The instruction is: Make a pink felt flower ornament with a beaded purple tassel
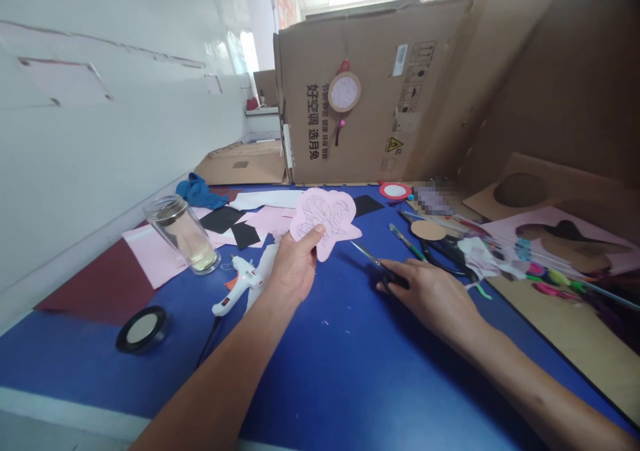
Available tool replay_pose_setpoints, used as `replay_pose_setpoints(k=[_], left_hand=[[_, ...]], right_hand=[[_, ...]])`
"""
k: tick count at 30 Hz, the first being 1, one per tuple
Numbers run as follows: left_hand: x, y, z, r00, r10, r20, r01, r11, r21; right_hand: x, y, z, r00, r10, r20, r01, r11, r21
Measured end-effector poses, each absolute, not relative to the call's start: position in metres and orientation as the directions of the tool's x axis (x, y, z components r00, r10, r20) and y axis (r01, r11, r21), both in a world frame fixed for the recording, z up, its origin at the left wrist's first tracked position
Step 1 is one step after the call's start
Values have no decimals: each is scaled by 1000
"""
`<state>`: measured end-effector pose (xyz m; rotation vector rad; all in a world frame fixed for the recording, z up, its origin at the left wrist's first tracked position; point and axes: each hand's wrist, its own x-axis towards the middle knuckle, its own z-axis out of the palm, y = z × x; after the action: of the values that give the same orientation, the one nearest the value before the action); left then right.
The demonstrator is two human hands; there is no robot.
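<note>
My left hand (295, 267) holds up a pink paper cutout (325, 221) with a scalloped outline and pencil-drawn lines on it. My right hand (425, 297) rests low on the blue table top (330, 371), shut on a pair of black-handled scissors (387, 274). The scissors' metal blades point up and left towards the cutout, with a gap between them and the paper. A white hot glue gun (240, 284) lies just left of my left wrist.
A glass jar (183, 234) with yellowish liquid stands among pink, black and white paper sheets. A black tape roll (143, 329) lies at the left. Pliers, a round cardboard disc and craft scraps lie right. A white wall and upright cardboard (350, 104) bound the table.
</note>
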<state>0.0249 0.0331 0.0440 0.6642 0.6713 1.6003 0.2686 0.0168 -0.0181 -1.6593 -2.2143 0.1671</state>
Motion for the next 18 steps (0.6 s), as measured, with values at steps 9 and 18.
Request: replay_pose_setpoints(k=[9,18], left_hand=[[31,28,45,-37,999,-10,-681,-18,732],[20,33,48,26,987,-156,-711,128,691]], right_hand=[[275,26,-17,-272,952,140,896,303,-324],[267,48,7,-370,928,-33,828,313,-466]])
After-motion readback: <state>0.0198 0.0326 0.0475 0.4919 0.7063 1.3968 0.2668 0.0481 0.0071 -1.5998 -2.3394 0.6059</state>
